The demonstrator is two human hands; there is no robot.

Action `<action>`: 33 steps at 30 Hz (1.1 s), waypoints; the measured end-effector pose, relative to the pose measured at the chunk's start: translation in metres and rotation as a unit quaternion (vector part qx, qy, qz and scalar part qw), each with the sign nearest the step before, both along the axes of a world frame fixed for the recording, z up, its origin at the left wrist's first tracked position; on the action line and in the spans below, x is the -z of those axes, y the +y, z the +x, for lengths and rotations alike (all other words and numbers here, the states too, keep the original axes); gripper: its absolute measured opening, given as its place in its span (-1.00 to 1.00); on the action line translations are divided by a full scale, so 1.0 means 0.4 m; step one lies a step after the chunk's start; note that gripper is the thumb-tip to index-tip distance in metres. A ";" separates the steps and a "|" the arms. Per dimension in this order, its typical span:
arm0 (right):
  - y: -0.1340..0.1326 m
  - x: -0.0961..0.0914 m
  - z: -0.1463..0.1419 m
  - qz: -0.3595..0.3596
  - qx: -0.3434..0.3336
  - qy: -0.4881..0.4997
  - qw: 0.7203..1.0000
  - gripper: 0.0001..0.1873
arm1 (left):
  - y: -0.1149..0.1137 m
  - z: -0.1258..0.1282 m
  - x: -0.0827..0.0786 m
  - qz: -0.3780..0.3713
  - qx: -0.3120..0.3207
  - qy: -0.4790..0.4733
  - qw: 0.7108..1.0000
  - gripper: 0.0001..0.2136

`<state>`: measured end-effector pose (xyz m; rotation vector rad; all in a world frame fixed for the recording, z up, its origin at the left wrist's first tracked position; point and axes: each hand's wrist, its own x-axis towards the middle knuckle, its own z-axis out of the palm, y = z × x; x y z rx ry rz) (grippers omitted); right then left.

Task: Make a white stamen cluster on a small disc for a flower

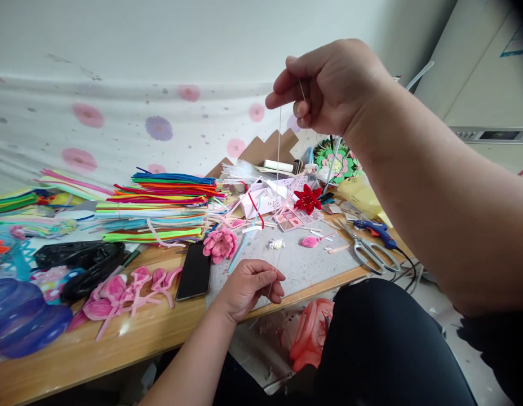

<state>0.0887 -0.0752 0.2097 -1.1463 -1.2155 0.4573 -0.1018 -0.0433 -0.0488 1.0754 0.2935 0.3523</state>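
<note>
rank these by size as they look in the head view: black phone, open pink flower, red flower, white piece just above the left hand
1. Black phone
2. Open pink flower
3. Red flower
4. White piece

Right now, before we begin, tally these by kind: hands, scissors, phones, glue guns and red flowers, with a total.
Hands: 2 (left hand, right hand)
Scissors: 1
Phone: 1
Glue gun: 1
Red flower: 1
Total: 6
</note>
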 end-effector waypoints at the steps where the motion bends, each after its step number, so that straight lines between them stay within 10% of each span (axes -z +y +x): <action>1: -0.004 0.002 0.005 0.004 -0.005 -0.011 1.000 -0.71 | 0.000 -0.001 -0.001 0.000 0.000 0.000 1.000 -0.76; 18: -0.061 -0.042 0.058 -0.138 0.018 -0.137 0.981 -0.65 | 0.011 -0.008 0.015 0.010 -0.011 0.019 1.000 -0.75; 27: -0.084 -0.025 0.011 -0.085 0.013 0.007 0.996 -0.55 | 0.008 0.049 0.001 -0.009 -0.223 -0.072 0.972 -0.78; 33: -0.052 0.015 -0.047 -0.045 -0.021 0.049 0.998 -0.55 | -0.010 0.118 -0.048 -0.037 -0.256 -0.122 0.958 -0.77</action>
